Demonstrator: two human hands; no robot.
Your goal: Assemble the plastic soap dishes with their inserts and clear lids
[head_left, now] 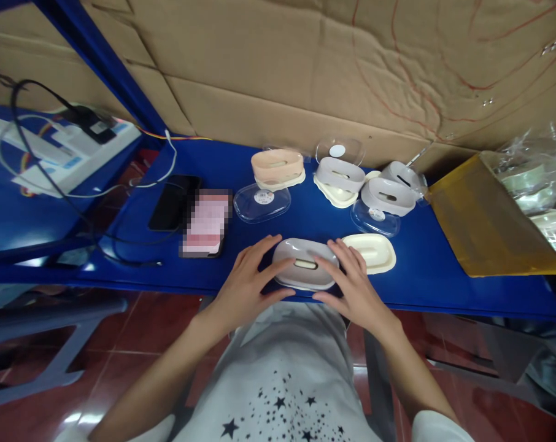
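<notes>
A grey oval dish with a slot in its middle rests at the front edge of the blue table. My left hand is at its left side, fingers spread, with one fingertip near the slot. On the right side, my right hand touches the dish, its fingers also apart. A cream oval tray lies just right of the dish, partly behind my right hand. Behind are a peach oval dish, a grey one and another grey one, with clear lids around them.
Two phones, one dark and one with a lit screen, lie on the left. Farther left are a white power strip and cables. A yellow-brown box with plastic-wrapped items stands right. Cardboard lines the back.
</notes>
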